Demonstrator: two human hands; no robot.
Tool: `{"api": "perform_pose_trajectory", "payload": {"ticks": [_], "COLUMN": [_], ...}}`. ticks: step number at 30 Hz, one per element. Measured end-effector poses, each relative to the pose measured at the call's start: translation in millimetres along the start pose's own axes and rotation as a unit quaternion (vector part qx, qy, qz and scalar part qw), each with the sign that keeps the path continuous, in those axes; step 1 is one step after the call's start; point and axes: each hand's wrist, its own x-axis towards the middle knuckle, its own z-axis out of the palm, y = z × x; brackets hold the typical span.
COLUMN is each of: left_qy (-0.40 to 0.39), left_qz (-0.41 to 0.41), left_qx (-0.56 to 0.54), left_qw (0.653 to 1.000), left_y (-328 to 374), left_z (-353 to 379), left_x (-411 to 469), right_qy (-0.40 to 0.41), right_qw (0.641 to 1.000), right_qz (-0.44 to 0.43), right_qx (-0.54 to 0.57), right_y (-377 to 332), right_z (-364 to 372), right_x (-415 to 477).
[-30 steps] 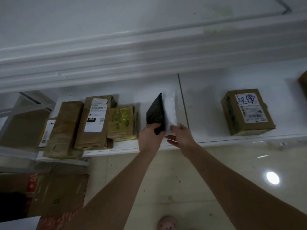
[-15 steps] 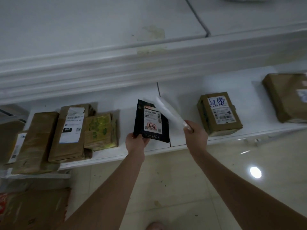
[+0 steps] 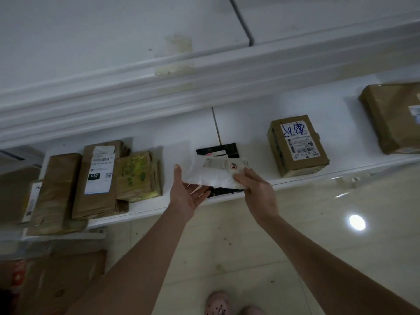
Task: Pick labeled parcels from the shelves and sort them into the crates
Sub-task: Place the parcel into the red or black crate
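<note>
The left hand (image 3: 187,197) lies palm up beneath the white parcel (image 3: 213,177), its fingers (image 3: 200,193) nearly straight and spread under the parcel's lower edge, the thumb raised beside its left end; the right hand (image 3: 259,193) grips the parcel's right end, fingers (image 3: 246,176) curled over the top edge and pinching it; the white parcel is a thin, crumpled soft mailer held flat between both hands just above the front of the shelf (image 3: 181,144), with a pale barcode label along its upper side and a small red-and-white sticker (image 3: 233,166) near the right hand; directly under it a black parcel (image 3: 227,147) lies flat on the shelf, only its far edge and a strip at the near edge showing; to the left stand a yellow-green wrapped parcel (image 3: 138,176) and a brown parcel with a "010" label (image 3: 100,178), touching each other; to the right sits a small brown box (image 3: 297,145) with blue scribble on its label, well apart from the hands.
</note>
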Motion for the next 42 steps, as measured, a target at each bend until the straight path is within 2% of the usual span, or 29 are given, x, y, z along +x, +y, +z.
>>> {"api": "perform_pose_trajectory", "payload": {"ticks": [3, 5, 6, 8, 10, 12, 14, 16, 18, 20, 24, 28, 32, 42], "left_qy": [0.007, 0.026, 0.026, 0.022, 0.020, 0.013, -0.012, -0.035, -0.050, -0.056, -0.011, 0.012, 0.067, 0.150], "left_qz": [0.021, 0.048, 0.058, 0.071, 0.078, 0.090, 0.104, 0.100, 0.098, 0.108, 0.123, 0.083, 0.105, 0.164], "left_qx": [0.024, 0.036, 0.037, 0.055, 0.094, 0.156, 0.228, 0.280, 0.316, 0.316, 0.195, 0.226, 0.211, 0.185], "left_qw": [0.999, 0.998, 0.997, 0.996, 0.992, 0.984, 0.968, 0.954, 0.942, 0.941, 0.973, 0.970, 0.970, 0.957], "left_y": [4.8, 5.7, 6.1, 5.5, 3.6, 5.2, 11.8, 21.4, 31.6, 39.0, 42.7, 24.1, 14.2, 20.0], "left_z": [-2.3, -3.8, -4.0, -4.5, -6.6, -10.0, -12.7, -14.5, -15.5, -16.5, -27.6, -40.1, -52.4, -101.3], "left_x": [-8.0, -12.4, -15.4, -21.2, -27.9, -35.0, -43.7, -52.3, -60.7, -65.9, -78.1, -99.6, -114.5, -159.8], "right_qy": [-0.039, -0.094, -0.105, -0.073, -0.035, -0.011, 0.004, -0.005, -0.068, -0.117, -0.050, -0.027, -0.070, -0.147], "right_qw": [0.999, 0.990, 0.981, 0.951, 0.907, 0.882, 0.905, 0.942, 0.963, 0.963, 0.944, 0.913, 0.921, 0.951], "right_qz": [0.004, 0.098, 0.163, 0.262, 0.321, 0.342, 0.314, 0.269, 0.239, 0.236, 0.287, 0.317, 0.305, 0.209], "right_qx": [-0.033, -0.029, 0.011, 0.147, 0.269, 0.322, 0.288, 0.201, 0.110, 0.060, 0.154, 0.256, 0.232, 0.175], "right_y": [-4.5, -6.2, -7.4, -10.6, -16.4, -21.4, -28.4, -29.0, -29.4, -36.3, -45.7, -62.2, -76.5, -129.2], "right_z": [-9.1, -12.4, -13.7, -17.0, -22.4, -28.6, -36.6, -43.4, -49.6, -57.3, -57.9, -51.6, -44.2, -24.3], "right_x": [-4.7, -8.1, -9.6, -11.0, -11.6, -9.3, -5.1, -0.5, 3.0, 1.8, -4.0, -11.0, -21.6, -45.4]}}
